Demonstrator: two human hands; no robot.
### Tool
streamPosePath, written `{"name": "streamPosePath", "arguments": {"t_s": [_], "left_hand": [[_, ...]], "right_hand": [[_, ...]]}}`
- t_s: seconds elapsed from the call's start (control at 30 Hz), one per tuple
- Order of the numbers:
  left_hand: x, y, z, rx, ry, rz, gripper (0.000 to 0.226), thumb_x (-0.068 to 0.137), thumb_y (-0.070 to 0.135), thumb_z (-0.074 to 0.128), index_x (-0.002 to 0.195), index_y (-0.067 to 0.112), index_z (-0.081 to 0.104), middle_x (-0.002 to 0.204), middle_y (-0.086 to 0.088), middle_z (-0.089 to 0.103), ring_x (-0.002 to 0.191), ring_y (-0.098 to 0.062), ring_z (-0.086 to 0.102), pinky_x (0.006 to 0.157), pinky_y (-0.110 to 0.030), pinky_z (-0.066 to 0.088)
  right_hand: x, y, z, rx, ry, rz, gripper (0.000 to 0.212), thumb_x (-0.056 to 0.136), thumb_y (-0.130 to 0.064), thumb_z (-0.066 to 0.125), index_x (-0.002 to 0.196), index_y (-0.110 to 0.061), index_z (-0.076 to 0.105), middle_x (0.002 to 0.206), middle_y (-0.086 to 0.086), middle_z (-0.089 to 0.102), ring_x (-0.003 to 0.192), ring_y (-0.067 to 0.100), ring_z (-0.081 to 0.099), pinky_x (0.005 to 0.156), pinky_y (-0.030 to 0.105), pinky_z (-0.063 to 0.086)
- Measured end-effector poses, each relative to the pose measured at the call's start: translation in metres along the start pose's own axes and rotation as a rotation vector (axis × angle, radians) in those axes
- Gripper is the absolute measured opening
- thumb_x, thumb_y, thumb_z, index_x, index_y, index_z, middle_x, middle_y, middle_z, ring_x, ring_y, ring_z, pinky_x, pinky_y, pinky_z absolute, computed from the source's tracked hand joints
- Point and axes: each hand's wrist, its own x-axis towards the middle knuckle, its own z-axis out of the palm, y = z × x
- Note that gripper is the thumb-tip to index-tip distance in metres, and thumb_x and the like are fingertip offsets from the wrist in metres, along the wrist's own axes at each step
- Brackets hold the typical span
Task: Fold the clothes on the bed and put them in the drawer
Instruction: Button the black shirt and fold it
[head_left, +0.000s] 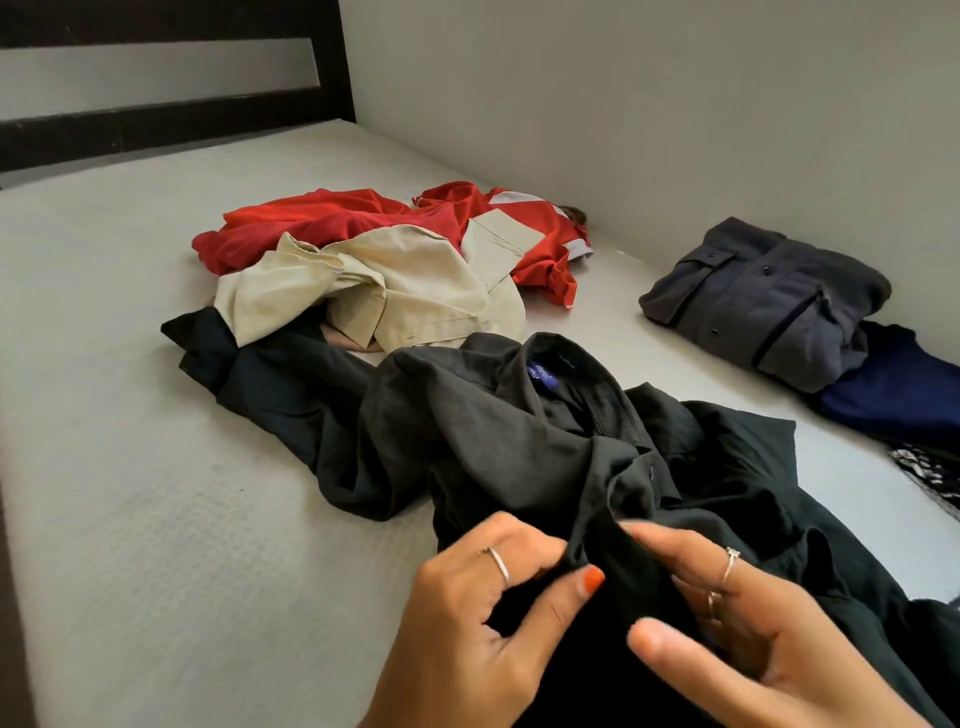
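We pinch the black shirt (545, 441) placket with left hand (478, 618) and right hand (737, 623), likely straightening its front, and next it needs spreading flat.

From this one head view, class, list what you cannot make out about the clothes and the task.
- Drawer: not in the head view at all.
- Patterned cloth: cut off by the right edge; its kind is unclear.
- Navy garment: partly under the folded grey shirt.
- Black shirt: its lower part is hidden by the left hand and right hand.
- Shirt label: too small to read.
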Motion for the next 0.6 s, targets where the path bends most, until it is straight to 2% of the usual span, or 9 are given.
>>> {"name": "streamPosePath", "arguments": {"t_s": [0.03, 0.13, 0.3, 0.33, 0.4, 0.47, 0.53, 0.6], "left_hand": [[0.0, -0.004, 0.002, 0.037, 0.045, 0.037, 0.017, 0.086, 0.033, 0.065, 0.079, 0.019, 0.07, 0.077, 0.014, 0.06, 0.072, -0.003, 0.061, 0.065, -0.008, 0.043], [-0.001, -0.01, 0.006, 0.16, 0.109, 0.076, 0.022, 0.088, 0.038, 0.063, 0.082, 0.019, 0.071, 0.077, 0.014, 0.056, 0.068, 0.0, 0.057, 0.059, -0.01, 0.044], [-0.005, -0.01, 0.006, 0.183, 0.075, -0.06, 0.039, 0.089, 0.051, 0.055, 0.068, 0.019, 0.064, 0.057, 0.009, 0.047, 0.05, -0.006, 0.047, 0.045, -0.015, 0.036], [-0.005, -0.007, 0.005, 0.114, 0.048, -0.127, 0.046, 0.088, 0.054, 0.053, 0.062, 0.018, 0.061, 0.052, 0.006, 0.046, 0.046, -0.008, 0.045, 0.043, -0.015, 0.034], [-0.001, 0.003, 0.003, -0.103, -0.023, -0.394, 0.056, 0.084, 0.063, 0.048, 0.053, 0.017, 0.054, 0.045, 0.005, 0.04, 0.043, -0.009, 0.042, 0.043, -0.015, 0.032], [0.003, 0.01, 0.001, -0.306, -0.124, -0.673, 0.049, 0.073, 0.062, 0.05, 0.046, 0.021, 0.051, 0.044, 0.006, 0.039, 0.043, -0.006, 0.044, 0.044, -0.017, 0.039], [0.003, 0.011, 0.0, -0.49, -0.197, -0.816, 0.04, 0.069, 0.053, 0.055, 0.044, 0.021, 0.056, 0.045, 0.005, 0.045, 0.043, -0.006, 0.05, 0.044, -0.018, 0.045], [0.002, 0.009, -0.003, -0.652, -0.245, -0.866, 0.03, 0.063, 0.048, 0.061, 0.048, 0.022, 0.064, 0.052, 0.003, 0.055, 0.051, -0.006, 0.059, 0.05, -0.019, 0.05]], "right_hand": [[0.0, 0.001, -0.003, -0.088, -0.004, -0.005, 0.041, 0.076, -0.055, 0.069, 0.113, -0.04, 0.066, 0.109, -0.014, 0.071, 0.109, 0.002, 0.063, 0.091, 0.008, 0.043], [0.002, 0.002, -0.004, -0.186, 0.049, 0.016, 0.029, 0.074, -0.056, 0.063, 0.09, -0.033, 0.072, 0.075, -0.01, 0.07, 0.072, -0.002, 0.065, 0.069, 0.005, 0.044], [0.0, 0.01, 0.0, -0.168, -0.003, 0.071, 0.023, 0.083, -0.048, 0.061, 0.093, -0.031, 0.072, 0.079, -0.006, 0.071, 0.076, 0.004, 0.066, 0.071, 0.011, 0.046], [0.001, 0.011, 0.002, -0.12, -0.001, 0.087, 0.018, 0.086, -0.045, 0.061, 0.089, -0.031, 0.072, 0.074, -0.006, 0.07, 0.071, 0.002, 0.063, 0.067, 0.01, 0.045], [0.001, 0.012, 0.004, -0.061, -0.018, 0.126, 0.017, 0.083, -0.046, 0.064, 0.086, -0.031, 0.071, 0.072, -0.002, 0.068, 0.069, 0.0, 0.061, 0.064, 0.01, 0.043], [0.0, 0.015, 0.004, -0.069, -0.062, 0.141, 0.037, 0.078, -0.057, 0.067, 0.101, -0.028, 0.07, 0.087, 0.005, 0.071, 0.084, 0.006, 0.065, 0.074, 0.014, 0.046], [-0.001, 0.019, 0.002, -0.091, -0.093, 0.163, 0.046, 0.075, -0.064, 0.067, 0.105, -0.029, 0.067, 0.092, 0.008, 0.07, 0.085, 0.012, 0.065, 0.078, 0.022, 0.046], [-0.001, 0.024, -0.001, -0.07, -0.122, 0.161, 0.045, 0.077, -0.062, 0.067, 0.105, -0.027, 0.066, 0.094, 0.015, 0.068, 0.087, 0.03, 0.066, 0.08, 0.031, 0.045]]}}
